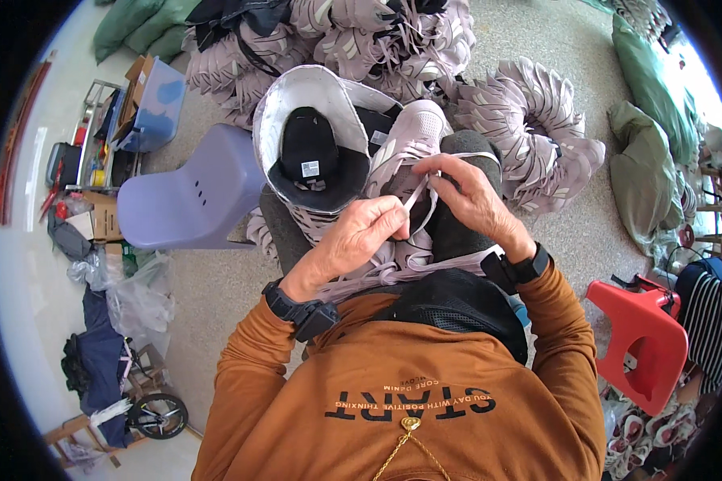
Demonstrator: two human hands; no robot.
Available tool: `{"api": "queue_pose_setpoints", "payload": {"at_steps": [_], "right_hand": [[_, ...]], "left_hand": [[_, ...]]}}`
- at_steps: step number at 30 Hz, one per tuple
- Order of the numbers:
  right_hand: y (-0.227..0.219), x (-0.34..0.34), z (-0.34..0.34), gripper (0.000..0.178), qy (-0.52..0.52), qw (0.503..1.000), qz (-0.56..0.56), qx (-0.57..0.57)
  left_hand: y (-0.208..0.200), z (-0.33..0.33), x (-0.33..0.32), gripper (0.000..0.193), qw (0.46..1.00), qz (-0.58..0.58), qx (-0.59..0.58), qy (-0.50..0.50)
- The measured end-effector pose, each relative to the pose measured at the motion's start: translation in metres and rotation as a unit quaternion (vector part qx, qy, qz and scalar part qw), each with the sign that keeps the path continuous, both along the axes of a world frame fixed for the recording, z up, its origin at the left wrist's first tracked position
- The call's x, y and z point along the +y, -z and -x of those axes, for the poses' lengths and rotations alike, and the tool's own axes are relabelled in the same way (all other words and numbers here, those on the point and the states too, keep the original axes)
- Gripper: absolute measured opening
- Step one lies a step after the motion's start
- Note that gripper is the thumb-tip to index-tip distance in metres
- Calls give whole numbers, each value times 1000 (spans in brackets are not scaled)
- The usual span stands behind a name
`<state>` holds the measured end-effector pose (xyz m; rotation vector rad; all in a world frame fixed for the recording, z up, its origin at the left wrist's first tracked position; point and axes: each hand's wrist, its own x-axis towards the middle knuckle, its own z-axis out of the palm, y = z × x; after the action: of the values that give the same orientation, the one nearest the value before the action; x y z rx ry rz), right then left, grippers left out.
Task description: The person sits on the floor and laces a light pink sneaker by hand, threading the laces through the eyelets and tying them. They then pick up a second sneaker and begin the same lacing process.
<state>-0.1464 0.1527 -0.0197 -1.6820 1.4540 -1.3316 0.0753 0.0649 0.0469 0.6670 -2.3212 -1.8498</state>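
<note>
A pale pink sneaker (pixel 419 128) rests on my lap, its toe pointing away from me. My left hand (pixel 361 236) is closed on one part of its white shoelace (pixel 416 196), left of and below the shoe's opening. On the other side my right hand (pixel 475 199) pinches the same lace between thumb and fingers over the shoe's tongue. The lace runs taut between the two hands. Part of the shoe is hidden behind my fingers. A bundle of pale laces (pixel 377 279) lies across my lap below the hands.
Left of the shoe stands a white container (pixel 269 120) holding black insoles (pixel 310 144). A purple chair (pixel 196 192) is further left. Piled sneakers (pixel 345 48) lie ahead, and a curved row of sneakers (pixel 529 104) sits right. A red stool (pixel 642 345) stands at the right.
</note>
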Motion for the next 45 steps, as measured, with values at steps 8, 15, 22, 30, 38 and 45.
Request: {"api": "queue_pose_setpoints", "payload": {"at_steps": [8,15,22,30,38,45], "right_hand": [[3,-14,11,12,178,952,84,233],[9,-16,7,6,133,962,33,236],[1,-6,-1,8,82,990,-52,102],[3,0,-5,10,58,993,-73,75],[1,3,-1,11,55,988,-126,70],[-6,10,2,13,30,982,-184,10]], "left_hand": [[46,-12,42,45,981,-34,5,-193],[72,5,45,32,808,-475,111,-330],[95,32,53,29,767,-491,120,-395],[100,41,47,27,758,-503,109,-399],[88,40,55,20,813,-404,111,-404],[99,35,33,24,815,-480,148,-288]]}}
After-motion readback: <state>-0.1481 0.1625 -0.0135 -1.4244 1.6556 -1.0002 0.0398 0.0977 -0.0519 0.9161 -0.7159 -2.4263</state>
